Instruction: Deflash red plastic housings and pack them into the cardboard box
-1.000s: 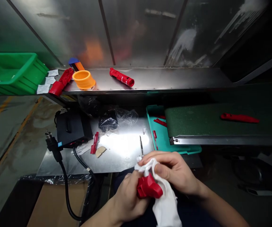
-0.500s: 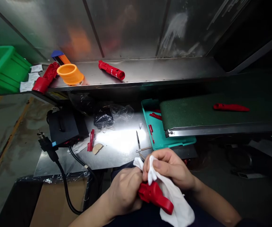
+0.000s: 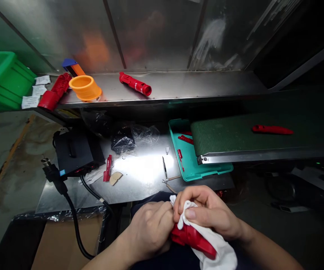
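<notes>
Low in the head view, a red plastic part [image 3: 193, 240] is between my two hands. My left hand [image 3: 152, 227] is closed around its left end, which the fingers hide. My right hand [image 3: 209, 210] pinches a white cloth [image 3: 219, 245] against the top of the part. The cloth hangs down over the part's right side, and a small corner of it pokes up between the hands. Just beyond my hands, a pair of pliers [image 3: 167, 182] and a slim pointed metal tool [image 3: 164, 167] lie on the metal table [image 3: 142, 183].
A teal tray [image 3: 190, 168] holding red pieces sits partly under the green conveyor belt [image 3: 221, 138], which carries a red part [image 3: 272, 129]. On the shelf behind are a red tube [image 3: 135, 84] and an orange ring [image 3: 85, 88]. A black box [image 3: 76, 150] with a thick cable stands left.
Both hands have shifted slightly right and down with the red part and cloth. The part is turned a little, and the cloth covers more of its right side. The belt's red part sits slightly further left.
</notes>
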### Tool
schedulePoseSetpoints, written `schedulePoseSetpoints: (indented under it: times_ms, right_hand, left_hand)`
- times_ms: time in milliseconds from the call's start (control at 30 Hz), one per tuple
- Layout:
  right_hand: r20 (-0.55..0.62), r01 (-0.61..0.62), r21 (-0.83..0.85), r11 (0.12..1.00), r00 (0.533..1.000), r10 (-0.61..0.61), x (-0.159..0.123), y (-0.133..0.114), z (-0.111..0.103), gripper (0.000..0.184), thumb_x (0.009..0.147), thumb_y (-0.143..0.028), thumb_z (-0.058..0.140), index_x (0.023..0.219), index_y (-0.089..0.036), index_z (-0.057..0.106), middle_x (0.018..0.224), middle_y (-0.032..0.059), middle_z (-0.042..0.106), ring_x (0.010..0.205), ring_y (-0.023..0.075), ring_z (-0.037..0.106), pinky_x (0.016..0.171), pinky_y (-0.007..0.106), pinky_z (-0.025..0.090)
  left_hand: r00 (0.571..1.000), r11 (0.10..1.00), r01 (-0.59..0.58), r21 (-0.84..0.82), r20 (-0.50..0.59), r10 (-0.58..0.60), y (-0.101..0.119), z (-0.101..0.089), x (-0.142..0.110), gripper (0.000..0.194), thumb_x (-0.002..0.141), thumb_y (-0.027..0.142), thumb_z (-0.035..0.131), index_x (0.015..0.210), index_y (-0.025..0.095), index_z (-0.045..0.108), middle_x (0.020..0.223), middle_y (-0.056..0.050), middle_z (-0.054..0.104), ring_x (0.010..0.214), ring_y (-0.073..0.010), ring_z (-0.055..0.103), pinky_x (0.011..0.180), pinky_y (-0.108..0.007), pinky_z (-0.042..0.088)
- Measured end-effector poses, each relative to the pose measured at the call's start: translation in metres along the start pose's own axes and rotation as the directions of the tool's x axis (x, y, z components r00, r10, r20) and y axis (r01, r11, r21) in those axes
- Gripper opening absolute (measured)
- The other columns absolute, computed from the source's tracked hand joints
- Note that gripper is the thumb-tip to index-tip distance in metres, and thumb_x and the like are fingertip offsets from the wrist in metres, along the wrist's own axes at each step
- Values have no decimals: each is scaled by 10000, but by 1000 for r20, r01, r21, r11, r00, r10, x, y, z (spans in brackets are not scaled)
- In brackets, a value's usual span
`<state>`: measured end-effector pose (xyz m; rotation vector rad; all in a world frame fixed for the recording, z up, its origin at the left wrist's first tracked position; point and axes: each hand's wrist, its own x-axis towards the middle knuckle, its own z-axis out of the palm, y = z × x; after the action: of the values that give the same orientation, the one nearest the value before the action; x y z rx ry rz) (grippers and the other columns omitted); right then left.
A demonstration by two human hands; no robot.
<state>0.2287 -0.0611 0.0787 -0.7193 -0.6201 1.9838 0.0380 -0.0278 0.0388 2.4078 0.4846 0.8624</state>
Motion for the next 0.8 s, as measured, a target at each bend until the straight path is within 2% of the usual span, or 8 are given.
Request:
schedulePoseSetpoints:
  times_ms: [100, 200, 267, 333, 400, 433, 600, 800]
  right_hand:
    - [-28, -39, -119, 992, 999, 36, 9, 4, -13, 186, 826, -339, 818, 888, -183, 738, 907, 63, 766, 845, 189, 708, 806, 312, 569]
    - [-220, -69, -566, 822, 973, -70, 34, 25, -45, 324, 912, -484, 666, 987, -172, 710, 982, 104, 760, 866, 224, 715, 789, 348, 578]
    - [-292, -118, -743, 659, 943, -160, 60, 48, -69, 388, 991, -478, 526, 1132, -148, 676, 1111, 149, 737, 979, 253, 709, 860, 391, 576]
    - [-289, -157, -823, 546, 943, -164, 86, 74, -90, 369, 1001, -419, 537, 1225, -154, 662, 1315, 169, 669, 1190, 279, 647, 1022, 430, 521]
    - [-275, -207, -886, 414, 955, -110, 112, 98, -105, 360, 950, -367, 670, 1255, -176, 674, 1471, 163, 578, 1291, 306, 594, 1111, 470, 465]
    - [-280, -237, -908, 346, 957, -78, 123, 107, -111, 369, 931, -345, 720, 1258, -181, 678, 1493, 155, 562, 1295, 313, 593, 1119, 496, 461]
    - [-461, -459, -887, 48, 879, -117, 180, 112, -145, 340, 1014, -337, 658, 1315, -184, 623, 1401, 111, 607, 1234, 287, 622, 1046, 534, 528]
    - [-655, -686, -705, -182, 728, -205, 239, 86, -185, 416, 1003, -342, 674, 1375, -186, 577, 1424, 123, 574, 1208, 297, 628, 1004, 530, 556]
  left_hand:
    - [997, 996, 67, -67, -44, -70, -3, -1, -8, 251, 741, 43, 489, 869, 253, 435, 620, 23, 510, 492, -170, 457, 464, -316, 300]
    - [936, 931, 315, -185, -105, -337, -11, 0, -23, 198, 804, 90, 553, 872, 250, 459, 652, 36, 525, 506, -149, 485, 484, -283, 353]
    - [769, 760, 578, -297, -115, -629, -18, 0, -33, 145, 895, 157, 591, 887, 244, 475, 673, 45, 533, 518, -138, 520, 510, -267, 420]
    - [496, 441, 747, -498, -25, -868, -26, 0, -40, 186, 921, 293, 666, 951, 238, 491, 716, 49, 555, 501, -136, 541, 497, -275, 471]
    - [263, 110, 706, -700, 115, -958, -33, -3, -45, 380, 847, 420, 770, 1039, 232, 502, 799, 42, 590, 517, -143, 573, 494, -299, 521]
    - [208, 17, 640, -768, 152, -966, -36, -5, -48, 458, 809, 441, 805, 1076, 228, 501, 836, 38, 599, 537, -144, 585, 500, -306, 540]
    - [88, -94, 407, -909, 141, -986, -42, -24, -61, 534, 790, 346, 835, 1181, 223, 493, 886, 42, 614, 614, -128, 598, 553, -284, 555]
    - [119, -155, 307, -939, 200, -973, -48, -50, -71, 592, 807, 318, 826, 1287, 229, 491, 937, 9, 646, 643, -131, 612, 593, -294, 559]
